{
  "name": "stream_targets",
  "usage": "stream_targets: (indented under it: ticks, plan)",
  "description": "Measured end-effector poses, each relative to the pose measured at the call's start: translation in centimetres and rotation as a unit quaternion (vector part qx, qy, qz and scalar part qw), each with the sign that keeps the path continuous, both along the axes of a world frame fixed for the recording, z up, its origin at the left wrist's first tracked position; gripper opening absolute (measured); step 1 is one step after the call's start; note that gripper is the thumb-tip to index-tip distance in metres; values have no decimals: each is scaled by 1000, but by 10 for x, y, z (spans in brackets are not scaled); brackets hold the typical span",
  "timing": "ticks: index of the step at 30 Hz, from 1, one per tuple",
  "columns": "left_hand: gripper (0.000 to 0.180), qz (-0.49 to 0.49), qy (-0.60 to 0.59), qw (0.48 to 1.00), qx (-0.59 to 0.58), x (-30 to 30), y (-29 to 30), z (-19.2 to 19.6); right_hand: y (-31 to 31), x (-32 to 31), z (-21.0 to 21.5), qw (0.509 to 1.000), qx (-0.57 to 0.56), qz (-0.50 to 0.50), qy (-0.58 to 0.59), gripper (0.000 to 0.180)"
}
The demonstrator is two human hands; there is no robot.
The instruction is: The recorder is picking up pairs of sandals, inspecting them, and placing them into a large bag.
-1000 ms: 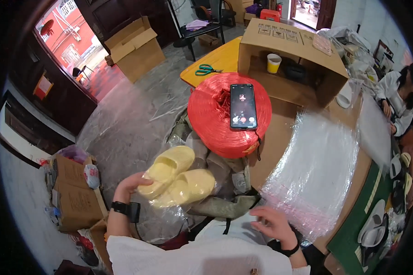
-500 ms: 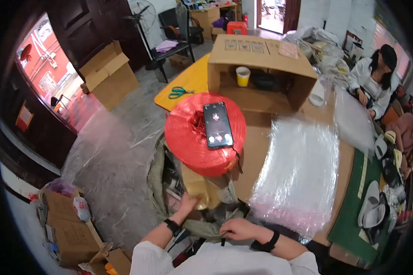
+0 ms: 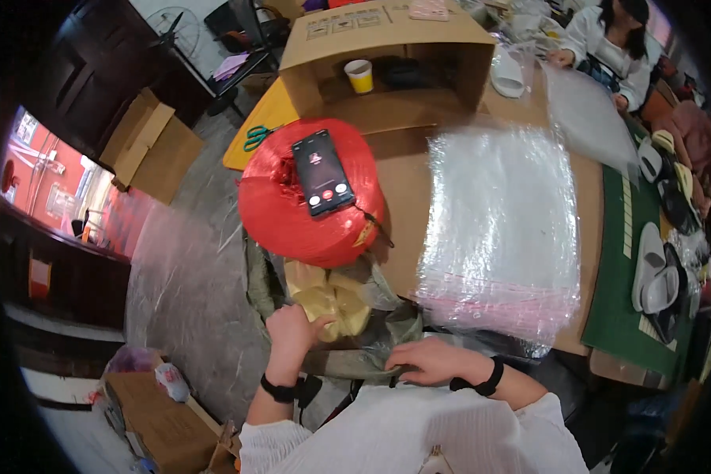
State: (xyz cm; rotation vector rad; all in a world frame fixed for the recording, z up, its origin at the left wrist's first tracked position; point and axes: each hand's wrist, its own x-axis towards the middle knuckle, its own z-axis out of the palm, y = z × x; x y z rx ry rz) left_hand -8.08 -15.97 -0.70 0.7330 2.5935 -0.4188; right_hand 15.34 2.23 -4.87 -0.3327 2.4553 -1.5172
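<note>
A grey-green woven sack (image 3: pixel 332 363) stands open in front of me, with yellow items (image 3: pixel 336 308) in clear plastic inside; their kind is not plain. My left hand (image 3: pixel 291 328) is at the sack's left rim, fingers curled around the edge and thumb stretched over the yellow items. At the near rim, my right hand (image 3: pixel 430 359) is closed on the sack's cloth. Just beyond the opening sits a big roll of red plastic twine (image 3: pixel 253 213), and a lit black phone (image 3: pixel 324 174) lies on top of it.
Right of the sack, a stack of clear plastic bags (image 3: pixel 502 221) lies on the cardboard-covered table. Behind stands an open carton (image 3: pixel 387 28) with a yellow-and-white cup (image 3: pixel 359 77). Green scissors (image 3: pixel 255 139) lie left. Slippers (image 3: pixel 649 253) line the green mat (image 3: pixel 604 276); a co-worker (image 3: pixel 608 47) sits far right.
My left hand has come up from among the yellow items to the left rim. My right hand stays on the near rim. The view has shifted, and the co-worker's hands have moved apart.
</note>
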Motion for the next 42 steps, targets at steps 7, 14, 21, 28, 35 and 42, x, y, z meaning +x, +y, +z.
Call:
stream_targets:
  ticks: [7,14,21,28,35,42]
  plan:
    - [46,-319,-149,828,436,76,71,64,45,51,63,978,-130,-153,51,33]
    - [67,-537,-126,712,434,125,208,23,113,182,100,726,43,-671,144,19]
    - [70,-489,-108,756,422,128,227,-43,251,367,24,291,313,-901,-78,85]
    - [67,-474,-105,762,427,130,221,-45,316,386,-15,202,181,-952,-141,125]
    - [66,-476,-112,762,424,131,221,-47,273,375,-19,312,230,-921,-44,117]
    - [66,-477,-106,758,433,127,221,-44,212,282,-27,580,94,-805,83,107]
